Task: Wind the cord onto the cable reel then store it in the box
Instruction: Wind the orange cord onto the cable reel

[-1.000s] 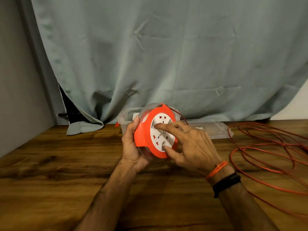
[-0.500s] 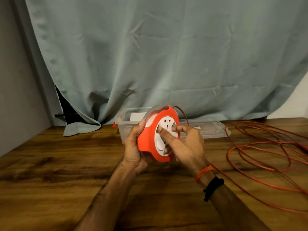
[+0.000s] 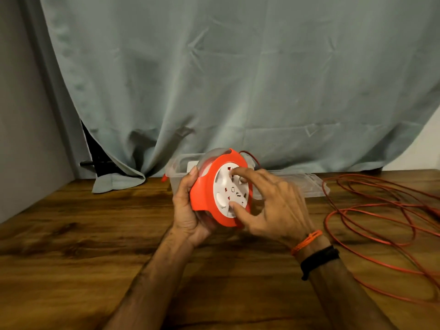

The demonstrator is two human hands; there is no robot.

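The left hand (image 3: pixel 188 210) grips the reel (image 3: pixel 215 189) from behind and below, its fingers curled round the clear back half and the thumb lying up along the orange rim, so the reel is held up off the table (image 3: pixel 83 234), tilted with its white socket face turned toward the right. The right hand (image 3: pixel 278 208) is on that face: fingers spread and bent, one fingertip near the top of the white disc and the thumb tip at its lower edge, pinching the disc between them (the other fingers hang loose beside the rim, and whether they touch it I cannot tell). That wrist carries an orange thread (image 3: pixel 307 241) and, just below it, a black band (image 3: pixel 320 258). A few turns of orange show through the clear shell of the reel. From the top of the reel the cord (image 3: pixel 371 210) runs off behind the right hand, and most of it lies in big loose loops on the table to the right, well apart from the reel. Directly behind the reel stands the box (image 3: pixel 177 172), clear plastic, open, with its lid (image 3: pixel 307 184) lying flat beside it on the right. Behind it all a grey-green curtain (image 3: pixel 238 79) hangs down to the tabletop.
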